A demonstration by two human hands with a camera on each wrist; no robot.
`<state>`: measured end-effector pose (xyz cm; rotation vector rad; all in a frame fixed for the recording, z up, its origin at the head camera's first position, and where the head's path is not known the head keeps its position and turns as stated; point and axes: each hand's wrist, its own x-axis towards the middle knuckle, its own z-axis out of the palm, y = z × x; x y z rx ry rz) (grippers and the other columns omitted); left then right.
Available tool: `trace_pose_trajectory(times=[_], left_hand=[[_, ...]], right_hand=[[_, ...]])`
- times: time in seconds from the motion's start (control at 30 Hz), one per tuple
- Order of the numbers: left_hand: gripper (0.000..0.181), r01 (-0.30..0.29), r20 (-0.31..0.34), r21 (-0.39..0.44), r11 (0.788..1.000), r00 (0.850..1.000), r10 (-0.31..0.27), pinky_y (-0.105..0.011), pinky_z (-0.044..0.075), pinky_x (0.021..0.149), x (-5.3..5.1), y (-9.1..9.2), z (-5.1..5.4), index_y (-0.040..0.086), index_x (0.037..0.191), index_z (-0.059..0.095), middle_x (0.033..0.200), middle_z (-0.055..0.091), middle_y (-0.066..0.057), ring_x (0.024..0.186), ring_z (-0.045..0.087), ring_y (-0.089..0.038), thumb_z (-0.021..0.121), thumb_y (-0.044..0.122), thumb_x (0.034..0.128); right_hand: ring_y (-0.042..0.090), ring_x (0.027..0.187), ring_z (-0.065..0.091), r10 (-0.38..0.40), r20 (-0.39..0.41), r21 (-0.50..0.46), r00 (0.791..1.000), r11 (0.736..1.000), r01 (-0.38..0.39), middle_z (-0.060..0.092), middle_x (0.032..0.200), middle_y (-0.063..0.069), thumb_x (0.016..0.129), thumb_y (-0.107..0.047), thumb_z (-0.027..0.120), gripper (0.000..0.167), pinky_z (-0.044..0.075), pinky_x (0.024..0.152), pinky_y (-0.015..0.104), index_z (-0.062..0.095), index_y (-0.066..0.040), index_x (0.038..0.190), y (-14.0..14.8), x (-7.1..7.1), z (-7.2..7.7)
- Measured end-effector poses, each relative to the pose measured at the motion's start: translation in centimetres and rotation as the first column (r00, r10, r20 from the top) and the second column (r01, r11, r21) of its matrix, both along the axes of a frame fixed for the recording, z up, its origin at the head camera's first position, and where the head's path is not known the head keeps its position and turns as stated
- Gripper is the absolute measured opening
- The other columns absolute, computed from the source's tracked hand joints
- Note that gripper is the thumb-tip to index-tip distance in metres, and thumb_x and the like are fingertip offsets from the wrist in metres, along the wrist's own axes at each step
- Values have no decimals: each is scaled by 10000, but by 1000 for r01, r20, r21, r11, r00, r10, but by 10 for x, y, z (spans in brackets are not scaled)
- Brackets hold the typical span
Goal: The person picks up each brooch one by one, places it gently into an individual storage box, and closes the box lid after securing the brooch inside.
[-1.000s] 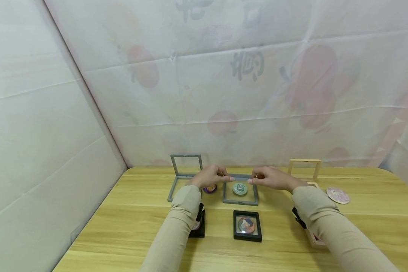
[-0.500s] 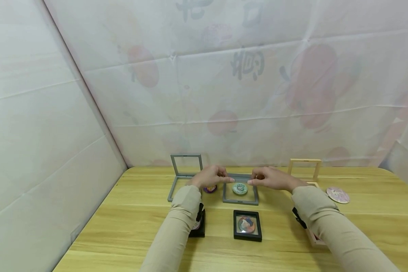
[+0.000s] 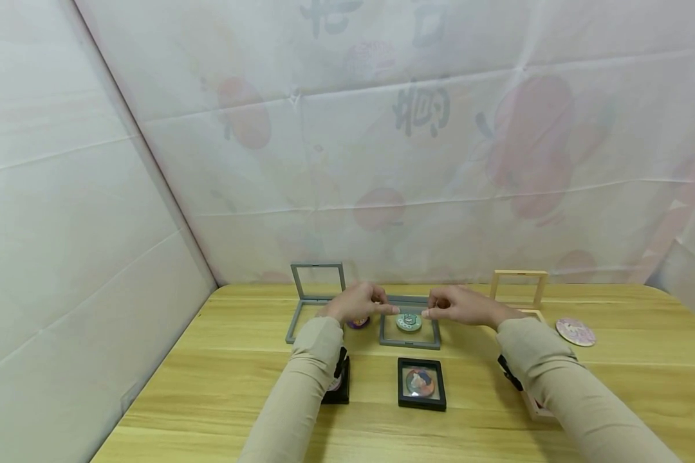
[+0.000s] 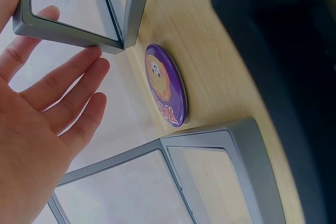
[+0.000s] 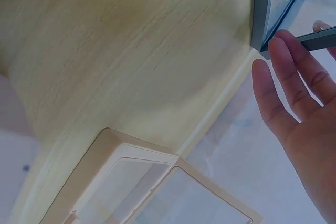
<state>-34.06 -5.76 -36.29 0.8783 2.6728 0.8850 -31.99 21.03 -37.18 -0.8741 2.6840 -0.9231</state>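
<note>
A grey display frame (image 3: 410,345) lies at the middle of the table, with a round green badge (image 3: 408,326) on its clear film. My left hand (image 3: 361,301) pinches the left side of its raised, tilted lid between thumb and fingers. On the other side, my right hand (image 3: 462,304) holds the lid's right corner in the same way. From the left wrist, the lid's edge (image 4: 79,36) shows with one finger behind the clear film. The right wrist view catches the frame's grey corner (image 5: 261,14) beside my fingertips. The hands hide parts of the lid's upper edge.
Left stands another open grey frame (image 3: 294,321), near a purple badge (image 4: 165,85). In front are a black frame (image 3: 421,405) and a partly hidden black one (image 3: 343,393). Right are an open beige frame (image 3: 520,272), a pink badge (image 3: 576,332) and a partly hidden pale-pink frame (image 3: 541,412).
Both hands have lowered very slightly, tilting the held lid a little further down over the green badge. The other frames and badges have stayed put.
</note>
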Motion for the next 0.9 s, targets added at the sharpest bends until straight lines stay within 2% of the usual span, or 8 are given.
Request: trace_pose_trajectory(times=[0.13, 0.37, 0.6, 0.9], left_hand=[[238, 9, 1, -1, 1000, 1000, -9, -277, 464, 686, 1, 0, 0, 158, 873, 742, 842, 677, 41, 674, 523, -91, 726, 382, 952], [246, 8, -1, -9, 1000, 1000, -8, -274, 457, 672, 1, 0, -1, 141, 878, 754, 830, 669, 40, 629, 505, -96, 731, 376, 948], [239, 7, -9, -35, 999, 1000, -8, -275, 497, 740, 2, 0, -1, 139, 935, 781, 905, 692, 64, 727, 595, -129, 740, 375, 942], [228, 1, -34, -63, 998, 999, -3, -278, 504, 755, 3, 1, -1, 154, 929, 780, 916, 693, 67, 734, 580, -82, 746, 380, 934]], right_hand=[[130, 615, 414, -3, 5, -4, 1000, 1000, 3, 510, 716, -1, 1000, -326, 660, 233, 359, 571, 302, 647, -109, 916, -1, 1, -1], [131, 621, 414, 4, 0, -1, 1000, 1000, -4, 509, 728, -5, 998, -316, 665, 221, 353, 570, 295, 644, -110, 921, -1, 2, -2], [113, 604, 406, 13, -3, 24, 1000, 1000, -12, 508, 719, -18, 1003, -323, 654, 221, 347, 564, 284, 648, -113, 934, -3, 4, -1], [97, 597, 413, 27, -11, 17, 1000, 999, -27, 517, 728, -24, 1004, -307, 654, 211, 350, 567, 287, 652, -106, 939, -5, 6, 1]])
